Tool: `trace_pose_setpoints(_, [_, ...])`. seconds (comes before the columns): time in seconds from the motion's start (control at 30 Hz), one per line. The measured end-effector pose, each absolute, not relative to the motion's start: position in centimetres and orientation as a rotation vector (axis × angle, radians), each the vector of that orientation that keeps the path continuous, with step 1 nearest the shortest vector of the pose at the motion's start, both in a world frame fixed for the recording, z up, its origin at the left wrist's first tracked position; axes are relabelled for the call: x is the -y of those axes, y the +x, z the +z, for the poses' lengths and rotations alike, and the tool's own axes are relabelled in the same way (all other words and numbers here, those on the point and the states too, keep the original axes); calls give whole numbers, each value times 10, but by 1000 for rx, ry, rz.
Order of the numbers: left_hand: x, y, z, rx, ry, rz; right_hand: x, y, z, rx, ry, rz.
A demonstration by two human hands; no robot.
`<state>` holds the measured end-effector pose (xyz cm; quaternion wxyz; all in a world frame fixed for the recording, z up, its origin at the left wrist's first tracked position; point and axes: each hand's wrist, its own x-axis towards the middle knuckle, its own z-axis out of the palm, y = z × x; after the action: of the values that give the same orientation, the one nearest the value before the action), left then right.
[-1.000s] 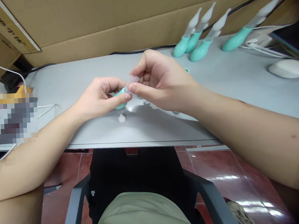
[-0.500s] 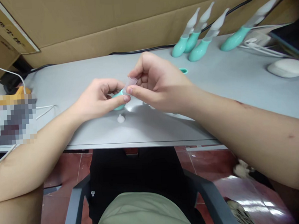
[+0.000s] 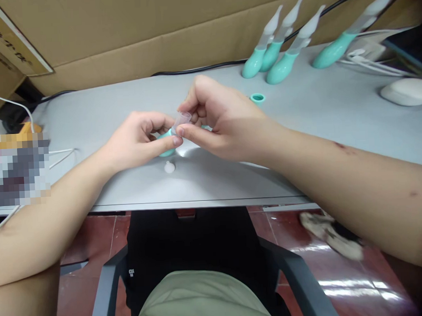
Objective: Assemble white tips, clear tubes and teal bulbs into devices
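Observation:
My left hand is closed around a small teal bulb, held just above the grey table. My right hand pinches a clear plastic tip between thumb and forefinger, its end pressed against the top of the bulb. Both hands meet near the middle of the table. A small white cap lies on the table right below them. A teal ring sits just beyond my right hand.
Several finished teal bulbs with clear tips stand at the back right, with another one further right. A white mouse and cables lie at the far right. Cardboard boxes line the back. A white cable lies left.
My hands have stayed together with the tip on the bulb, the right hand shifting slightly left and down. A small animal has moved across the floor at lower right.

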<state>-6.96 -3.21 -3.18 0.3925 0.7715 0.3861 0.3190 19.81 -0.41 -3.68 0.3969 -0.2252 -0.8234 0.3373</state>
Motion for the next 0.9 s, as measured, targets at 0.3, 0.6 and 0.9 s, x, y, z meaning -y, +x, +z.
trace_pose_setpoints(0.3, [32, -70, -33, -970, 1960, 819, 3, 197, -37, 2096, -557, 892])
trace_pose_setpoints(0.6, [32, -71, -33, -983, 1988, 792, 6, 198, -35, 2121, -582, 853])
trace_pose_setpoints(0.9, [30, -73, -34, -959, 2036, 757, 6, 199, -38, 2135, -610, 860])
